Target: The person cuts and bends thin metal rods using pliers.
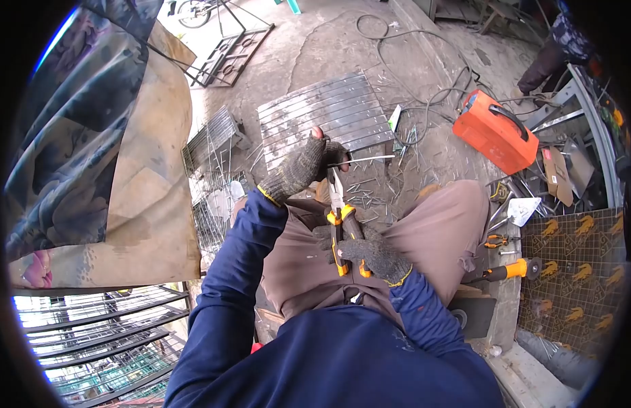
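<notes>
The rod [375, 158], thin and pale, is held above the floor [329, 42]; in this view its free end shows just off the near right corner of the slatted panel [319, 112]. The left hand [298, 166], in a fingerless knit glove, is curled with its fingertips pinching the rod's other end, the thumb pointing up over the panel's near edge. The pliers [336, 198] point up to the left hand, their nose partly hidden at its fingers; I cannot tell whether the nose bites the rod. The right hand [380, 260], gloved alike, is wrapped round the yellow and black handles, which stand a little apart between the person's legs [441, 221].

The panel lies on the floor ahead. Metal pieces [361, 194] are strewn beyond its near right corner, and a bundle of metal bars [222, 129] sits beside its left edge. Well off its right edge stands an orange machine [484, 134] with a black handle. A grinder [512, 270] lies right of the right knee, close to the left edge of a printed board [574, 298]. A metal frame [235, 56] lies toward the floor's far left, and a patterned cloth [91, 129] hangs at the left. Part of another person [545, 62] shows at the far right.
</notes>
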### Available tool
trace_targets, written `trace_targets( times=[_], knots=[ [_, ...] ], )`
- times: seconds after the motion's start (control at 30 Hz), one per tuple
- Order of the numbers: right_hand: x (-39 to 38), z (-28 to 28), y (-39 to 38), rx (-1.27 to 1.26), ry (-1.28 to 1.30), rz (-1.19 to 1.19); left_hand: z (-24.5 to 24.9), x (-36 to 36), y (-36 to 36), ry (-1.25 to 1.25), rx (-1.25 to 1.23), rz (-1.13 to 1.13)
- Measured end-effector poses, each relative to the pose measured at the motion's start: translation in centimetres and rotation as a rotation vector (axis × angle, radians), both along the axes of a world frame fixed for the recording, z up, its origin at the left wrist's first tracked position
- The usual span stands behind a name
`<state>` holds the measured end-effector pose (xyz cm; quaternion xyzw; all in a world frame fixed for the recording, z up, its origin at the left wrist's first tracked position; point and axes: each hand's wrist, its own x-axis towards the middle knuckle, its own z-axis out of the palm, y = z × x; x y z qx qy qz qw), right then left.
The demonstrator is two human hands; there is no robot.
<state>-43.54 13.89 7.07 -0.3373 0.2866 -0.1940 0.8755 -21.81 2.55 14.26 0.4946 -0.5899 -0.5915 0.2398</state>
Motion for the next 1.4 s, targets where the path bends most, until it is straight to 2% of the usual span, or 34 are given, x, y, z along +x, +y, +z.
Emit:
trace_targets(
  times=[0.07,0.1,0.17,0.27,0.33,0.4,0.43,0.5,0.63,0.67,0.7,0.8,0.87,0.93,0.97,1.03,1.17,1.2,1.23,1.27,1.33,1.37,1.4],
  knots=[
    [-0.4,2.4,-0.6,-0.189,0.167,0.031,0.1,0.0,0.2,-0.034,0.008,-0.034],
    [-0.1,2.0,-0.5,-0.187,0.166,0.031,0.4,-0.1,0.4,-0.057,0.003,-0.038],
    [0.8,1.0,-0.2,-0.039,-0.171,-0.085,0.7,-0.4,0.5,-0.061,0.011,-0.044],
    [0.8,2.4,-0.4,0.103,-0.199,-0.094,-0.1,-0.2,0.3,-0.043,0.025,-0.043],
    [0.8,2.2,-0.5,0.088,-0.219,-0.091,0.2,-0.4,0.4,-0.021,0.035,-0.038],
    [0.8,1.8,-0.5,0.068,-0.237,-0.086,0.9,-0.7,0.9,0.021,0.067,0.117],
    [0.8,1.4,-0.3,0.125,-0.270,-0.136,1.0,-0.8,0.8,0.022,0.067,0.116],
    [0.9,1.4,-0.5,0.180,-0.312,-0.211,1.1,-1.2,0.7,0.131,-0.145,0.317],
    [0.5,1.1,-0.6,0.281,-0.470,-0.206,1.9,0.9,0.5,0.063,-0.123,0.216],
    [0.5,1.3,-0.5,0.281,-0.471,-0.206,1.7,1.0,0.7,0.072,-0.068,0.038],
    [0.4,1.6,-0.4,0.265,-0.439,-0.200,1.6,1.0,0.9,0.079,-0.013,-0.139],
    [0.6,1.6,-0.3,0.233,-0.401,-0.191,0.6,0.7,1.1,-0.222,0.045,-0.198],
    [0.6,1.5,-0.2,0.218,-0.395,-0.193,0.2,0.5,1.2,-0.130,0.048,-0.190],
    [0.7,1.5,0.0,0.156,-0.279,-0.204,-0.1,0.4,1.4,-0.038,0.053,-0.183],
    [0.6,1.2,0.0,0.155,-0.280,-0.204,-0.3,0.5,1.4,-0.082,0.036,-0.184],
    [0.5,0.8,0.2,0.019,-0.109,-0.214,-0.3,0.5,1.3,-0.129,0.021,-0.186],
    [0.8,1.0,0.9,-0.025,0.059,-0.297,0.3,-0.1,0.9,-0.268,-0.110,-0.283],
    [1.4,-0.5,1.3,-0.157,0.125,-0.391,0.3,-0.3,0.7,-0.341,-0.159,-0.313],
    [1.8,-1.1,1.6,-0.289,0.193,-0.482,0.2,-0.2,0.5,-0.325,-0.103,-0.329],
    [2.0,-1.3,1.8,-0.287,0.198,-0.484,0.2,-0.1,0.6,-0.321,-0.102,-0.332],
    [2.4,-0.4,1.7,-0.143,0.154,-0.514,0.7,-0.1,0.7,-0.078,0.005,-0.281],
    [1.9,0.5,1.7,0.027,0.013,-0.472,0.9,-0.7,1.1,-0.170,-0.014,-0.220],
    [1.3,1.6,1.3,0.030,0.010,-0.477,1.0,-1.0,1.3,-0.173,-0.012,-0.225]
  ],
)
